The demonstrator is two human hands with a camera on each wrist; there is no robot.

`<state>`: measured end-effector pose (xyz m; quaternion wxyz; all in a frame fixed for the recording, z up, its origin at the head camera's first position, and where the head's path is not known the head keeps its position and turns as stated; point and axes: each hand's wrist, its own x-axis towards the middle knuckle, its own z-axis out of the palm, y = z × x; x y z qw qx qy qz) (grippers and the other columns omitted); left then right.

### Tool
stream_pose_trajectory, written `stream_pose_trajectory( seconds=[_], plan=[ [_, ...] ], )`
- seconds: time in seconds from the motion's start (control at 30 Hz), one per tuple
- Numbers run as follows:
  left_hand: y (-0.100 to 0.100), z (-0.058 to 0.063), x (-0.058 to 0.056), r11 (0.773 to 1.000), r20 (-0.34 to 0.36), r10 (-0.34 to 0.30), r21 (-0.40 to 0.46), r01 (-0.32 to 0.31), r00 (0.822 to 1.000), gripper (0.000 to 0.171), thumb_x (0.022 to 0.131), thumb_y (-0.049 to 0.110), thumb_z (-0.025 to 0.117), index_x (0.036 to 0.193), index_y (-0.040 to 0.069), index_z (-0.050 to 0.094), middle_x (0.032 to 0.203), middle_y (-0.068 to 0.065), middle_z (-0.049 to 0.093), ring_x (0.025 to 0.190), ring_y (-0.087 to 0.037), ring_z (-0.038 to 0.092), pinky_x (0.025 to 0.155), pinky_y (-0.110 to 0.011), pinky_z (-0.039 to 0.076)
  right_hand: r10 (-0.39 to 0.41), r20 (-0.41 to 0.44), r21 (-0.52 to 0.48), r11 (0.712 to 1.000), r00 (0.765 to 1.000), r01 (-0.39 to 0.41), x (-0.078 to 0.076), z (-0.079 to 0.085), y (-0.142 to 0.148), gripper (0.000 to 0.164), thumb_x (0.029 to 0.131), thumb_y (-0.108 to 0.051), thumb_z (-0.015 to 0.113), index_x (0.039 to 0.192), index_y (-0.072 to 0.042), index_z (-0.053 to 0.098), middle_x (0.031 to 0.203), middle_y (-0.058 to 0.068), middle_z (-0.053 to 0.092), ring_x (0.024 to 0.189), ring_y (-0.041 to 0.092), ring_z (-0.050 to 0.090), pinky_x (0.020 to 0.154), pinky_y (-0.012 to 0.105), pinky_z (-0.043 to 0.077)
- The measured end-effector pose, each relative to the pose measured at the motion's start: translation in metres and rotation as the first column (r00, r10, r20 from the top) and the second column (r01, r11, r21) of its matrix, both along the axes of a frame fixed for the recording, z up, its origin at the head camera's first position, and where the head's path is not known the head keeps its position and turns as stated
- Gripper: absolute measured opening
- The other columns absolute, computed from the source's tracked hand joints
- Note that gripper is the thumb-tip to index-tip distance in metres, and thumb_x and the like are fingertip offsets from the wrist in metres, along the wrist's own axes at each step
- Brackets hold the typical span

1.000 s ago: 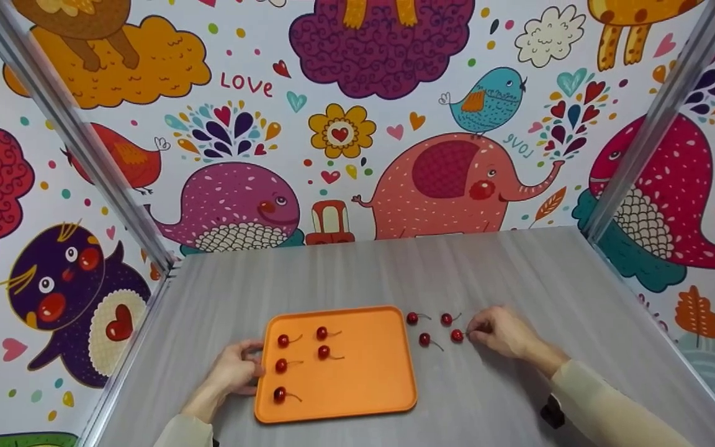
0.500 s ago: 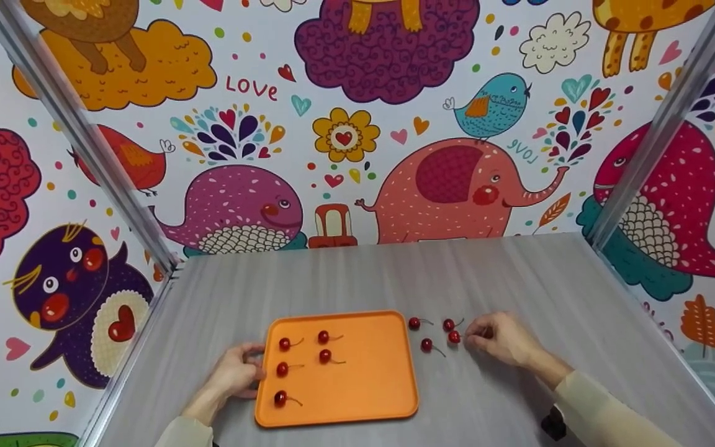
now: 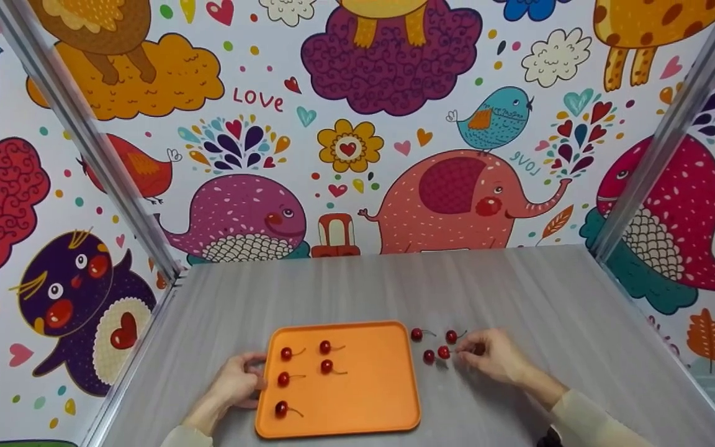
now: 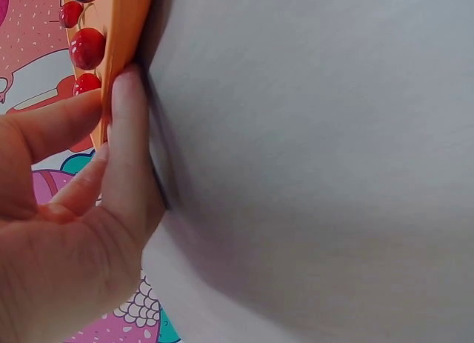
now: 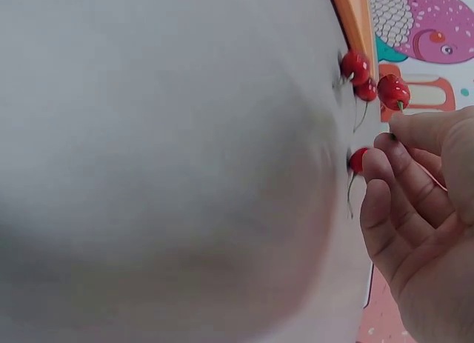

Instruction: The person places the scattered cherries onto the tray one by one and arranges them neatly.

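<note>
Purple penguin [image 3: 87, 316], one, printed on the wall: we place it left of the orange tray [image 3: 373, 385], well apart. Left sleeve [image 3: 188, 436], one, pale: left of the tray, toward its front. Left hand [image 3: 231, 381], one: at the tray's left edge; in the left wrist view we see the thumb against the outer wall and fingertips at the rim, pinching it. The tray itself, one, rounded at the corners: flat on the grey table [image 3: 357, 288], with five cherries in it. Left column of three cherries [image 3: 283, 379]: inside, along the tray's left side, stems pointing right. Second column of two cherries [image 3: 326, 367]: inside, left of the tray's middle, toward the rear. Loose cherries, three, all right of the tray by its rear half: a rear cherry [image 3: 416, 334] just beside the edge, a front cherry [image 3: 429, 357] near it, a far cherry [image 3: 451, 336] farther out. Held cherry [image 3: 444, 352], one: right of the tray, its stem pinched between the thumb and a finger of the right hand [image 3: 493, 359]. Right sleeve [image 3: 590, 422], one, pale: right of the tray, toward its front
</note>
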<state>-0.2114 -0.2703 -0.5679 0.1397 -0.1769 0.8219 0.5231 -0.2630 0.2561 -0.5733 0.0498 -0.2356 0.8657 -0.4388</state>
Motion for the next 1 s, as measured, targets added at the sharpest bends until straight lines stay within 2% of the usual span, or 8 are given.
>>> stream_pose_trajectory(
  seconds=[0.23, 0.4, 0.57, 0.8, 0.9, 1.0],
  plan=[
    [-0.001, -0.001, 0.0, 1.0, -0.007, 0.0, 0.009, 0.0, 1.0, 0.067, 0.084, -0.012, 0.068, 0.15, -0.001, 0.064, 0.109, -0.013, 0.064, 0.095, -0.025, 0.071, 0.073, -0.045, 0.069, 0.019, 0.007, -0.024, 1.0, 1.0, -0.019, 0.004, 0.004, -0.017, 0.005, 0.098, -0.004, 0.081, 0.098, -0.006, 0.086, 0.088, 0.013, 0.082, 0.072, -0.002, 0.06, 0.064, 0.017, 0.051],
    [-0.002, -0.001, 0.0, 1.0, -0.014, 0.005, 0.013, -0.005, 1.0, 0.066, 0.084, -0.012, 0.067, 0.15, -0.002, 0.064, 0.107, -0.012, 0.064, 0.094, -0.024, 0.071, 0.071, -0.045, 0.069, 0.049, -0.01, -0.051, 0.997, 0.999, -0.049, 0.007, 0.006, -0.029, 0.005, 0.099, -0.004, 0.081, 0.098, -0.004, 0.086, 0.087, 0.014, 0.082, 0.071, -0.002, 0.062, 0.064, 0.017, 0.052],
    [-0.001, -0.002, 0.001, 1.0, 0.003, 0.006, 0.007, -0.006, 1.0, 0.067, 0.085, -0.011, 0.068, 0.151, -0.001, 0.063, 0.107, -0.011, 0.063, 0.094, -0.024, 0.071, 0.071, -0.044, 0.069, 0.057, 0.016, -0.043, 0.998, 0.998, -0.056, 0.012, 0.008, -0.042, 0.005, 0.099, -0.008, 0.082, 0.099, -0.006, 0.086, 0.089, 0.009, 0.082, 0.073, -0.002, 0.062, 0.065, 0.018, 0.053],
    [0.0, -0.003, 0.004, 1.0, 0.0, 0.008, 0.024, -0.008, 1.0, 0.067, 0.084, -0.012, 0.067, 0.15, -0.001, 0.063, 0.101, -0.008, 0.059, 0.089, -0.023, 0.069, 0.068, -0.042, 0.068, 0.106, 0.036, -0.019, 0.994, 0.994, -0.105, 0.018, 0.01, -0.062, 0.007, 0.099, -0.007, 0.081, 0.101, -0.004, 0.086, 0.092, 0.008, 0.083, 0.074, -0.003, 0.062, 0.066, 0.018, 0.054],
    [0.0, -0.003, 0.003, 1.0, -0.005, 0.005, 0.017, -0.005, 1.0, 0.066, 0.085, -0.012, 0.067, 0.15, -0.002, 0.063, 0.101, -0.009, 0.061, 0.088, -0.023, 0.07, 0.068, -0.042, 0.068, 0.121, 0.068, -0.016, 0.993, 0.99, -0.12, 0.02, 0.013, -0.071, 0.007, 0.1, -0.007, 0.08, 0.103, -0.005, 0.087, 0.092, 0.008, 0.083, 0.073, -0.001, 0.062, 0.065, 0.018, 0.053],
    [0.001, -0.001, 0.001, 1.0, -0.01, 0.004, 0.015, -0.004, 1.0, 0.066, 0.085, -0.011, 0.067, 0.151, -0.001, 0.063, 0.104, -0.009, 0.061, 0.089, -0.023, 0.07, 0.069, -0.042, 0.068, 0.131, 0.062, -0.011, 0.991, 0.989, -0.131, 0.021, 0.015, -0.078, 0.007, 0.1, -0.008, 0.081, 0.102, -0.007, 0.087, 0.091, 0.005, 0.083, 0.073, 0.0, 0.063, 0.064, 0.017, 0.053]
  ],
)
